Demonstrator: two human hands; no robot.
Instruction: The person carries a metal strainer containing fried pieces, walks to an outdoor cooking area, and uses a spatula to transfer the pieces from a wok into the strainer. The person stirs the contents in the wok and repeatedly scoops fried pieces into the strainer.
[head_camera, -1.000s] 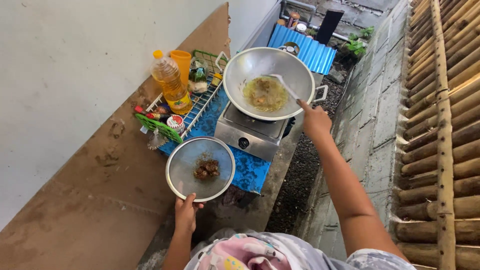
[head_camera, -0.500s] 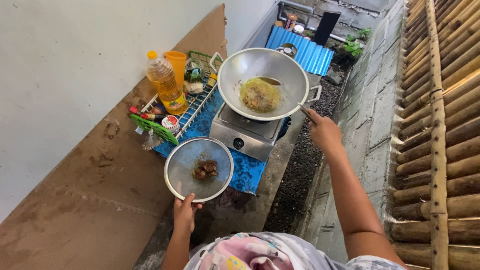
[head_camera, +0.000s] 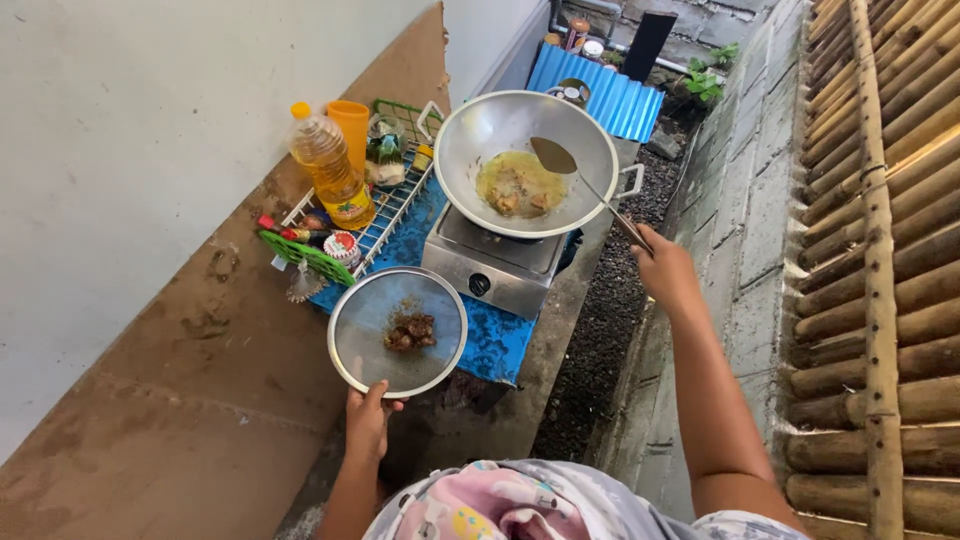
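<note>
Just above the left hand's (head_camera: 368, 420) fingers sits a round mesh strainer (head_camera: 398, 331); fingers wrap its near rim from below w/ thumb on top, holding it about level. In the strainer, a bit beyond the fingertips, lies a small heap of dark brown fried pieces (head_camera: 408, 331), w/ some crumbs around it.

Right hand (head_camera: 665, 272) is out to the right, fingers closed around the handle end of a long metal spatula (head_camera: 585, 185). Shaft runs up & left from the fingers; the blade hangs over the far side of the wok (head_camera: 475, 140), above the oil, can't tell if it touches. Wok holds yellowish oil w/ a few golden pieces frying (head_camera: 520, 188), well beyond the right fingers.

Wok sits on a single-burner steel gas stove (head_camera: 492, 262), between the two hands & further out. Stove stands on a blue patterned cloth (head_camera: 493, 340), whose edge lies just right of the strainer.

Left of the stove, beyond the left fingers: wire rack (head_camera: 385, 215) w/ a cooking-oil bottle (head_camera: 330, 168), an orange cup (head_camera: 351, 122), small bottles & jars. Far past the wok, a blue corrugated sheet (head_camera: 600, 95). Bamboo fence (head_camera: 880, 250) runs right of the right arm.
</note>
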